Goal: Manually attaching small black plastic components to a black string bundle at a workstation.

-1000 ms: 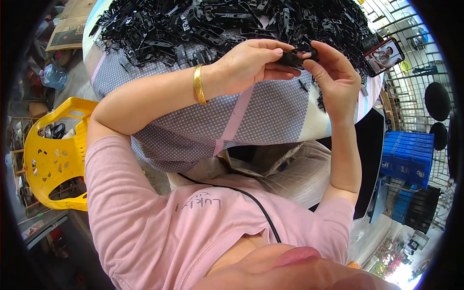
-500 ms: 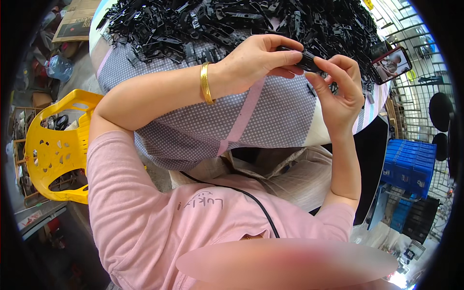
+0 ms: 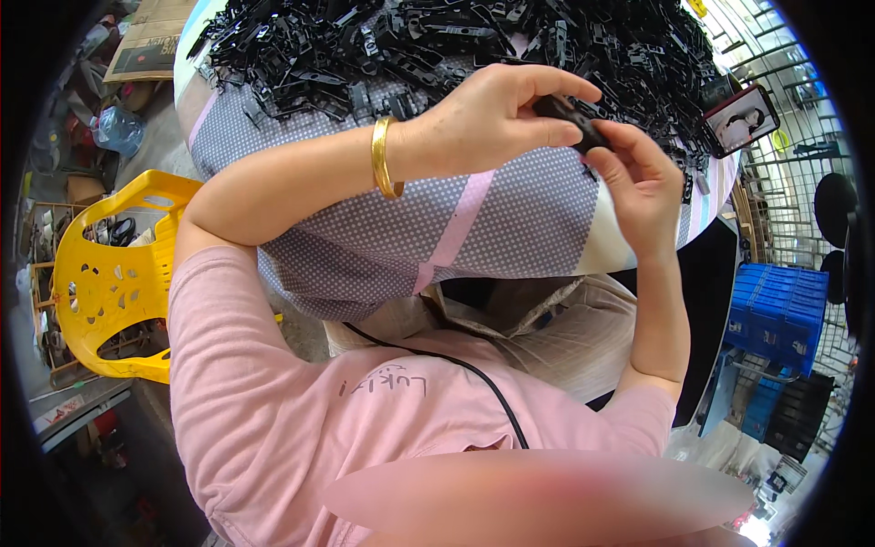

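A small, elongated black plastic part [image 3: 572, 118] is held up between my two hands, above the near side of the pile. My right hand [image 3: 643, 187] pinches its right end between thumb and fingers. At its other end is my left hand [image 3: 497, 118], wearing a gold bangle, with the thumb against the part and the index finger stretched out above it. The remaining left fingers are mostly hidden. Behind my hands lies a big heap of similar black plastic parts [image 3: 437, 46] on the table, which has a grey dotted cloth [image 3: 519, 228] over it.
A phone [image 3: 743, 121] with a lit screen leans at the heap's right edge. The yellow plastic chair [image 3: 109, 264] stands to the left, near a clear water jug [image 3: 118, 130] and a cardboard box [image 3: 146, 41]. Blue crates [image 3: 779, 314] are stacked at the right.
The black part has turned between my hands. My left index finger has straightened and lifted away from it, while my right hand has moved slightly lower.
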Demonstrator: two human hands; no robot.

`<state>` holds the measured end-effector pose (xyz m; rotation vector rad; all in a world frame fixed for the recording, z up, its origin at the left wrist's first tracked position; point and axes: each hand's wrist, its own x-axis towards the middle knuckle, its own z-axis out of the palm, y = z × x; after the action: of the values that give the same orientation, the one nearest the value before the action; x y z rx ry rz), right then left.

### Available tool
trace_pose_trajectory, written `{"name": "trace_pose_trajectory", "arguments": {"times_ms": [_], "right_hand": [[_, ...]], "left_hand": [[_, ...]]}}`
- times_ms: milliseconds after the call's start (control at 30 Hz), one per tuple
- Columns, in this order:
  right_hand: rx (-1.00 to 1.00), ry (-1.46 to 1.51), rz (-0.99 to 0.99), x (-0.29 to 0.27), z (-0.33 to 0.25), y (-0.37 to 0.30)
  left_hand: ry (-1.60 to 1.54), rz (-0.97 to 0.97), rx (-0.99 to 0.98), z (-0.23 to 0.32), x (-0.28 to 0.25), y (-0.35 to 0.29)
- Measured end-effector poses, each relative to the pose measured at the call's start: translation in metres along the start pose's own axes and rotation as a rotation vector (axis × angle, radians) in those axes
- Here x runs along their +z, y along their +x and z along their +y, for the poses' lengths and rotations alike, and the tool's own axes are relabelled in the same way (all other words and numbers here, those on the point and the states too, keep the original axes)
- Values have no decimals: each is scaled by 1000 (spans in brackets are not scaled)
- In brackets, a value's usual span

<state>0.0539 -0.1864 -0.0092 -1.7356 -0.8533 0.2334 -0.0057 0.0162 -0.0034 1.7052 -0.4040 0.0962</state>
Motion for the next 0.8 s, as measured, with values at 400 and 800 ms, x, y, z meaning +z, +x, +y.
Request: {"name": "trace_pose_trajectory", "arguments": {"times_ms": [400, 800], "right_hand": [[-99, -386, -949, -25, -45, -19], [-461, -838, -64, 36, 5, 27]], "left_hand": [[1190, 148, -155, 13, -59, 20], [749, 485, 135, 18, -45, 23]]}}
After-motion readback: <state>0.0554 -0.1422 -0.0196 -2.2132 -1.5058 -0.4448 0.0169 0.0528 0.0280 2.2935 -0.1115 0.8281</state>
